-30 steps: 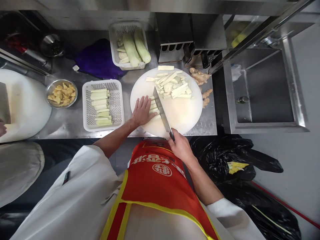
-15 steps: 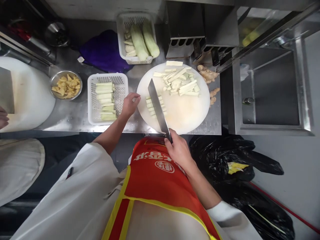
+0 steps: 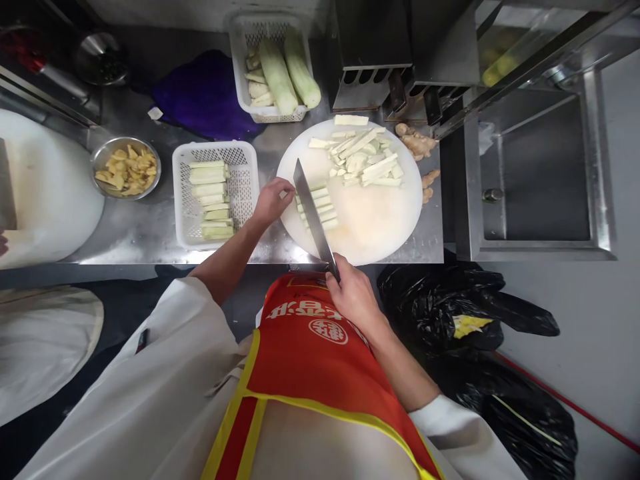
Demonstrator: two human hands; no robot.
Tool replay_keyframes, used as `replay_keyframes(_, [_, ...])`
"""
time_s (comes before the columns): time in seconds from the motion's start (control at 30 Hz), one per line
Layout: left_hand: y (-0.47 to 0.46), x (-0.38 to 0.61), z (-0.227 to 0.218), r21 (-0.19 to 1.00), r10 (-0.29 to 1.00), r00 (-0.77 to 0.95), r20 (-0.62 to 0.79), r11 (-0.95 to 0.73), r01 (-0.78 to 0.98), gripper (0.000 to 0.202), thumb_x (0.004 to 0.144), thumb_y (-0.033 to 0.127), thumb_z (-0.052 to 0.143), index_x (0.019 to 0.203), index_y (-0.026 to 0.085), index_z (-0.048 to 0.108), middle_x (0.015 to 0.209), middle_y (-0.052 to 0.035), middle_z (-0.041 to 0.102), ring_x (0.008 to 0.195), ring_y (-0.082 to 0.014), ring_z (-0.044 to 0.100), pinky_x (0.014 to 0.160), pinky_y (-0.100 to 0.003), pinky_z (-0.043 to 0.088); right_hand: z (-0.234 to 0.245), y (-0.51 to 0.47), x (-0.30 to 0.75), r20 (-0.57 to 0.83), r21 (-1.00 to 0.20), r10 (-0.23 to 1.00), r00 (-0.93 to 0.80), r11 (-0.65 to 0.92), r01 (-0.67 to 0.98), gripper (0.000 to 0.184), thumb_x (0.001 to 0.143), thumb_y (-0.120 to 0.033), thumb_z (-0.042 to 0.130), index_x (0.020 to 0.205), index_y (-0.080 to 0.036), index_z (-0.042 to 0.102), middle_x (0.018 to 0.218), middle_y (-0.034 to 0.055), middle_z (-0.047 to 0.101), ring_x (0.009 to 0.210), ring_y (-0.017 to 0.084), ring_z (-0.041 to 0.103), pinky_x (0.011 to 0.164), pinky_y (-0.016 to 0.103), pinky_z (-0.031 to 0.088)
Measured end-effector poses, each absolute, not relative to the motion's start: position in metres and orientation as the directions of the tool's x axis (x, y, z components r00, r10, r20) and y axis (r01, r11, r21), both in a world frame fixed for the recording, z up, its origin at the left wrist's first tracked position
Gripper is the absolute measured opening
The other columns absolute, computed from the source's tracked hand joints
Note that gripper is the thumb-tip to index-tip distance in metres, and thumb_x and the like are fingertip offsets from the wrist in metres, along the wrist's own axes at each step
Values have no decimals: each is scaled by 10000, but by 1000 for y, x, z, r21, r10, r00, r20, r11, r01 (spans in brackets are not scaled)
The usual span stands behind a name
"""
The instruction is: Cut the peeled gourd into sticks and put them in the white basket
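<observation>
My right hand (image 3: 354,290) grips the dark handle of a cleaver (image 3: 314,215), its blade seen nearly edge-on and slanting over the round white cutting board (image 3: 370,230). Just under and beside the blade lies a row of pale green vegetable strips (image 3: 325,203), partly hidden by it. A looser pile of pale strips (image 3: 365,157) covers the board's far side. At the board's left edge is my left hand (image 3: 274,200), palm down, with loosely bent fingers and nothing visible in them. To its left, a white plastic basket (image 3: 241,167) holds stacked strips of the same vegetable.
A metal bowl of yellow slices (image 3: 129,167) stands left of the basket. Behind are a second basket (image 3: 243,93) with whole pale green vegetables, a purple cloth (image 3: 200,100) and knife holders (image 3: 373,87). Ginger (image 3: 416,141) lies right of the board, before the sink (image 3: 545,173). A co-worker's cleaver is far left.
My left hand has moved right, from beside the basket to the board's edge near the strips. The cleaver stays over the board in my right hand. The view has shifted slightly.
</observation>
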State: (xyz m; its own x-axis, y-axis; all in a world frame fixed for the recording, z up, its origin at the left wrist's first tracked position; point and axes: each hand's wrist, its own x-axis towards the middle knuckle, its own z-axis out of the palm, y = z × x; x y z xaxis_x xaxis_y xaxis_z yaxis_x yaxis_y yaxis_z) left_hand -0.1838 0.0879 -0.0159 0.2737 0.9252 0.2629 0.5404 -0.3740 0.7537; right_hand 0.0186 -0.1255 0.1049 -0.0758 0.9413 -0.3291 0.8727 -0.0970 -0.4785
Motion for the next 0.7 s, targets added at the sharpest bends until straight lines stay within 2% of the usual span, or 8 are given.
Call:
replay_keyframes(0.4, [96, -179, -24, 748, 918, 306, 252, -386, 540, 108, 835, 139, 586, 849, 203, 672, 956, -50, 717, 886, -194, 658, 880, -344, 529, 114, -123, 12, -388, -367, 919, -70, -85, 926, 361, 988, -249, 409, 1316, -135, 507, 1024, 140, 739, 907, 299, 695, 751, 347, 447])
replay_keyframes(0.7, [92, -173, -33, 712, 912, 286, 295, -410, 570, 100, 842, 129, 576, 819, 220, 611, 951, -54, 705, 914, -206, 648, 889, -355, 511, 120, -115, 6, -484, -304, 873, -56, -108, 947, 217, 1000, -246, 399, 1173, -169, 505, 892, 107, 738, 773, 264, 681, 663, 318, 346])
